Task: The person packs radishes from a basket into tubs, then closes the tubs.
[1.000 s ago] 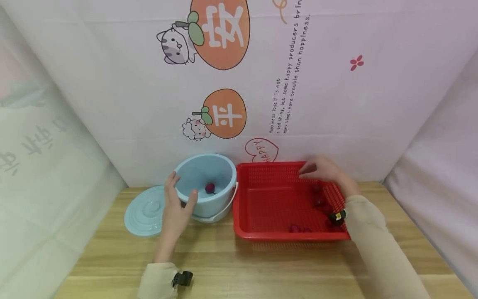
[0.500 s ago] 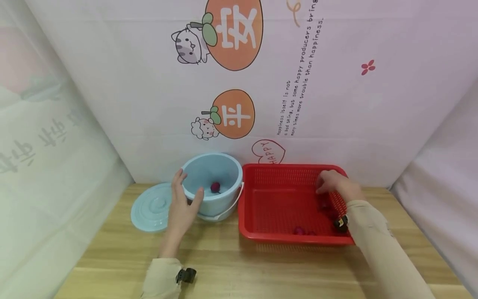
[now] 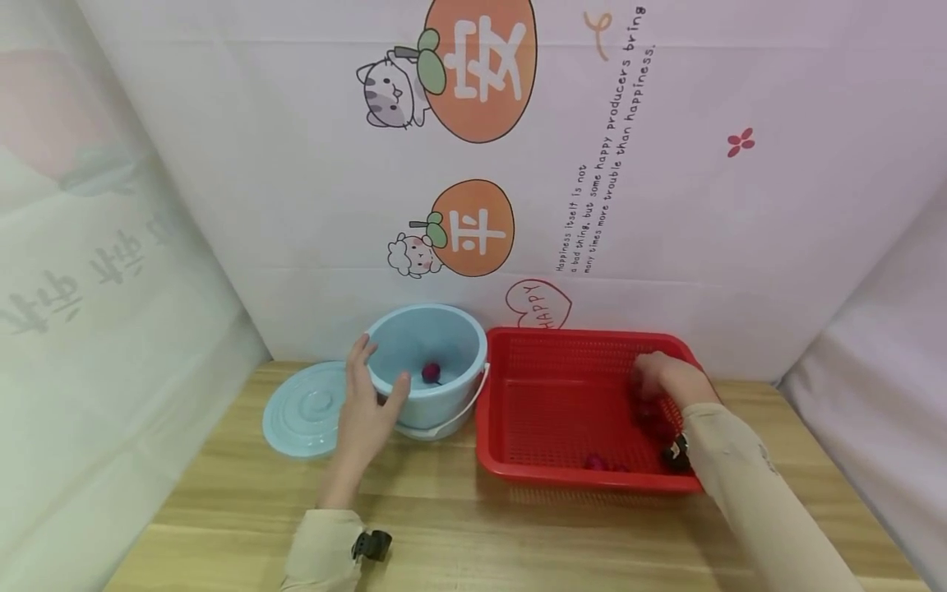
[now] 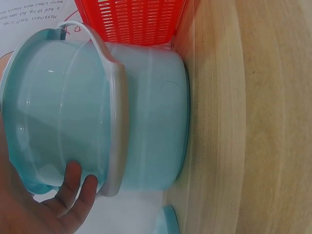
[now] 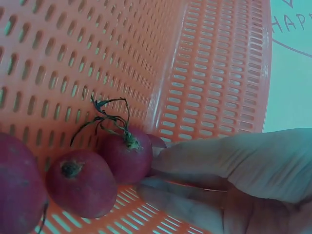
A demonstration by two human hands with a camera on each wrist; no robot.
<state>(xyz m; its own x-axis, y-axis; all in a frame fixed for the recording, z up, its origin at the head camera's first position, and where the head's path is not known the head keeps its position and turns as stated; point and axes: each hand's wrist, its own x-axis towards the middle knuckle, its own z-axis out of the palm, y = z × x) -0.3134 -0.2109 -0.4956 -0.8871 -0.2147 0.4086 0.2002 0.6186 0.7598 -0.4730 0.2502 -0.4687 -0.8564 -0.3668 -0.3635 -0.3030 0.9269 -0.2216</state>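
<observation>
My left hand (image 3: 367, 419) is spread beside the light blue bucket (image 3: 436, 411), fingers at its left rim and thumb at its front. The left wrist view shows fingertips against or very near the bucket (image 4: 146, 112), by its pale handle (image 4: 119, 131). Inside the bucket lies one dark red radish (image 3: 431, 373). My right hand (image 3: 675, 380) reaches down into the right end of the red basket (image 3: 584, 478). In the right wrist view its thumb and fingers pinch the side of a radish (image 5: 127, 158) with a dried stem. Another radish (image 5: 83, 184) lies beside it.
A round light blue lid (image 3: 305, 411) lies on the wooden table (image 3: 444, 543), left of the bucket. More radishes (image 3: 596, 463) sit along the basket's near wall. Printed white cloth (image 3: 629, 205) stands behind and at both sides.
My right hand has moved down and toward the basket's right end, onto the radishes there. The left hand keeps its place at the bucket. The head view has shifted slightly.
</observation>
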